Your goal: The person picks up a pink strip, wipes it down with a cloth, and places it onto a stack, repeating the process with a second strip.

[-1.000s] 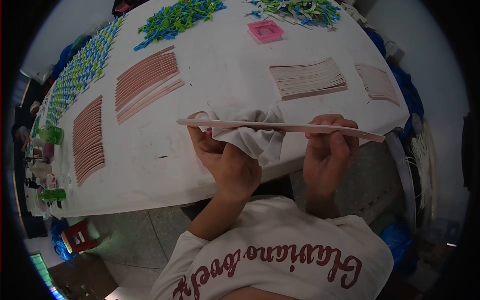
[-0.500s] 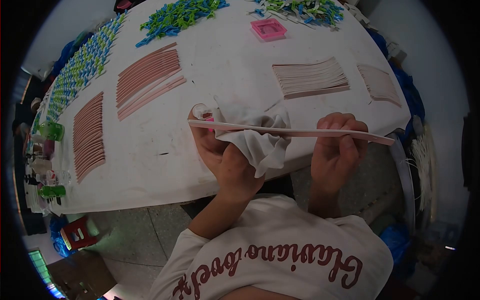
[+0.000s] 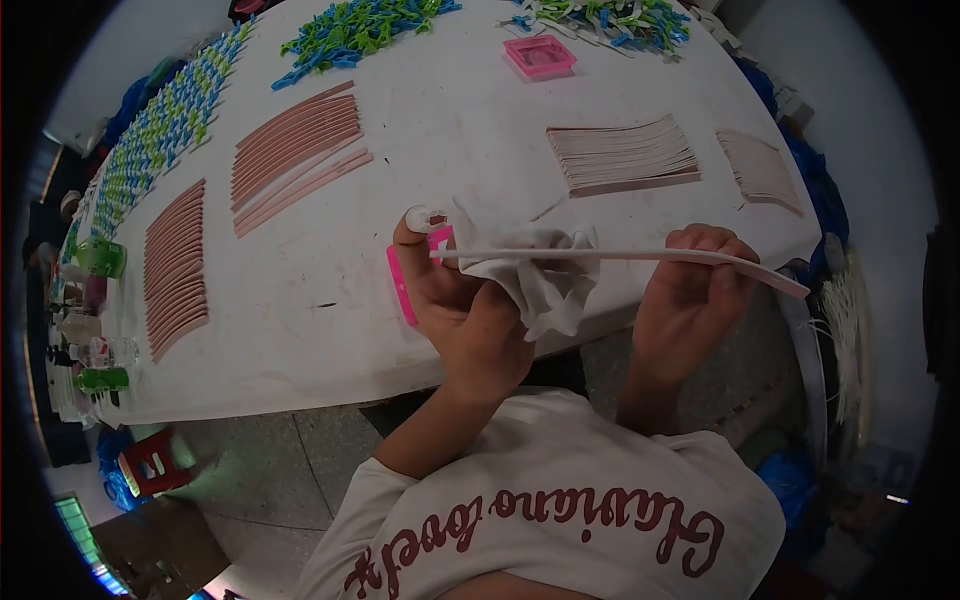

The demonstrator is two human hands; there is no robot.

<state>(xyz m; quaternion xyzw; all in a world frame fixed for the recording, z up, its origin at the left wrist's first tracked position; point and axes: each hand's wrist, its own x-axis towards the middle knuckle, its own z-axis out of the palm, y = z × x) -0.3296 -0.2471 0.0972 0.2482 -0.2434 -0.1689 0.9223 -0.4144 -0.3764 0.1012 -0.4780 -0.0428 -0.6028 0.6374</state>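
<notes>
My left hand [image 3: 465, 320] is closed on a crumpled white cloth [image 3: 555, 295], which is folded around a long, thin, pale pink strip [image 3: 630, 255]. One finger of that hand sticks up, with a white wrapping [image 3: 423, 219] at its tip. Between thumb and fingers, my right hand [image 3: 695, 295] pinches the strip near its right end, which bends slightly downward. The strip's left end shows just past the cloth. Behind my left hand lies a bright pink plastic piece [image 3: 402, 285], partly hidden by it.
On the white-covered table [image 3: 300, 350] lie rows of pink strips [image 3: 298, 140], more strips [image 3: 175, 270] at left, and paler strips [image 3: 625, 157] at right. Piles of green and blue clips [image 3: 365, 35] and a pink tray [image 3: 541, 58] sit farther back. Bottles [image 3: 103, 380] stand along the left edge.
Both hands and the strip have shifted right. The cloth sits closer to the strip's left end, and more of the pink plastic piece behind my left hand shows.
</notes>
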